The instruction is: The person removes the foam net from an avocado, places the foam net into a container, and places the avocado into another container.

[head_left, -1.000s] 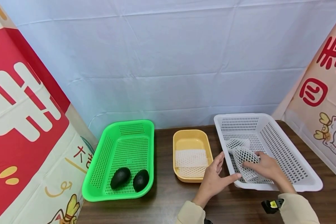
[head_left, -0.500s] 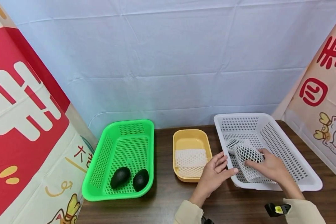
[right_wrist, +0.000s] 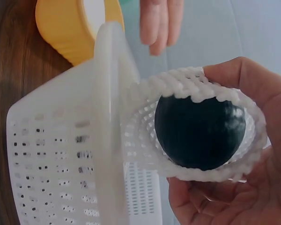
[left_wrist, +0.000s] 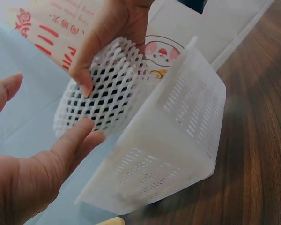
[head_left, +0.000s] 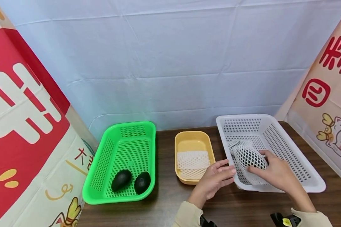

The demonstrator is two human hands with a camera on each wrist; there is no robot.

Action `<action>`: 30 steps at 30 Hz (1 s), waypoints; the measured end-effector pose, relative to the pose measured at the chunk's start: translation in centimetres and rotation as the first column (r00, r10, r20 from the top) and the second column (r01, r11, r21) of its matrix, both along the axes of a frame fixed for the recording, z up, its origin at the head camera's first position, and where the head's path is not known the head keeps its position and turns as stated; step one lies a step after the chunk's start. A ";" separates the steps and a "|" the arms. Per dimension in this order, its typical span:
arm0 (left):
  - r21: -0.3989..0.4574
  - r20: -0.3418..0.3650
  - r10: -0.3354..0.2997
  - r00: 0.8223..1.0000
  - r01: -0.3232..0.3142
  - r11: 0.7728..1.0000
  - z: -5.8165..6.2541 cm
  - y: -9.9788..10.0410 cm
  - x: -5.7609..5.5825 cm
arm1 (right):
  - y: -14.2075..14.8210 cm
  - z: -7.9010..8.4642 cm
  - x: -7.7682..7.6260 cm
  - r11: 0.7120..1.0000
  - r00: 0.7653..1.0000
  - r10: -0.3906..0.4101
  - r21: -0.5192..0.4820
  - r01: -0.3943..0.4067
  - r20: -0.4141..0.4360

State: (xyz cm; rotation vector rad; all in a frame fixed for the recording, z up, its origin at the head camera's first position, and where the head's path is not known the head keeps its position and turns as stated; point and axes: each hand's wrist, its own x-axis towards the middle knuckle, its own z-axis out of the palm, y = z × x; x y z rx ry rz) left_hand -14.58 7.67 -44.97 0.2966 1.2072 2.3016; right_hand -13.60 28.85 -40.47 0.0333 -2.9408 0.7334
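A dark avocado (right_wrist: 199, 131) sits inside a white foam net sleeve (head_left: 248, 157), showing through the sleeve's open end in the right wrist view. My right hand (head_left: 277, 170) grips the sleeved avocado, thumb on one side and fingers on the other, over the near left part of the white basket (head_left: 295, 157). Beside that basket's left rim is my left hand (head_left: 214, 181), its fingers extended and holding nothing. In the left wrist view its fingertips (left_wrist: 86, 124) appear in front of the sleeve; whether they touch it I cannot tell. Another piece of white netting (head_left: 234, 145) lies behind the gripped sleeve.
A yellow tray (head_left: 191, 143) holding flat white foam nets (head_left: 193, 160) stands in the middle of the brown table (head_left: 164, 201). At the left, a green basket (head_left: 130, 151) holds two dark avocados (head_left: 121, 180). Cloth walls stand behind and on both sides.
My left hand has drawn back slightly left, away from the sleeve, and its thumb has come closer to its fingers. The right hand keeps its grip, with the sleeved avocado slightly turned.
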 end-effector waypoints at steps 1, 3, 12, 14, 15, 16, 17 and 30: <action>0.005 0.012 -0.007 1.000 0.007 1.000 0.0 -0.1 0.0 | -0.2 0.1 0.2 1.000 1.000 0.004 -0.002 -0.004 0.003; 0.009 0.036 -0.015 0.999 0.015 1.000 0.0 -0.2 -0.1 | -0.5 0.3 0.4 1.000 1.000 0.017 -0.006 -0.017 -0.005; 0.004 0.045 -0.029 0.999 0.029 1.000 0.1 -0.4 -0.2 | -1.6 0.4 1.5 0.990 0.983 0.133 -0.026 -0.138 -0.123; 0.014 0.032 -0.041 0.999 0.041 0.999 0.1 -0.4 -0.2 | -1.7 0.3 1.6 0.986 0.977 0.158 -0.027 -0.163 -0.141; 0.018 0.025 -0.047 0.999 0.047 0.999 0.1 -0.3 -0.2 | -1.8 0.3 1.7 0.984 0.975 0.169 -0.024 -0.174 -0.147; 0.022 0.018 -0.053 0.998 0.052 0.998 0.0 -0.3 -0.2 | -1.8 0.3 1.8 0.982 0.973 0.180 -0.028 -0.186 -0.145; 0.026 0.014 -0.057 0.998 0.056 0.998 0.0 -0.3 -0.2 | -1.9 0.3 1.9 0.980 0.972 0.188 -0.030 -0.194 -0.144; 0.025 0.014 -0.060 0.998 0.059 0.998 0.0 -0.2 -0.1 | -2.2 0.1 2.4 0.950 0.952 0.273 -0.114 -0.289 -0.141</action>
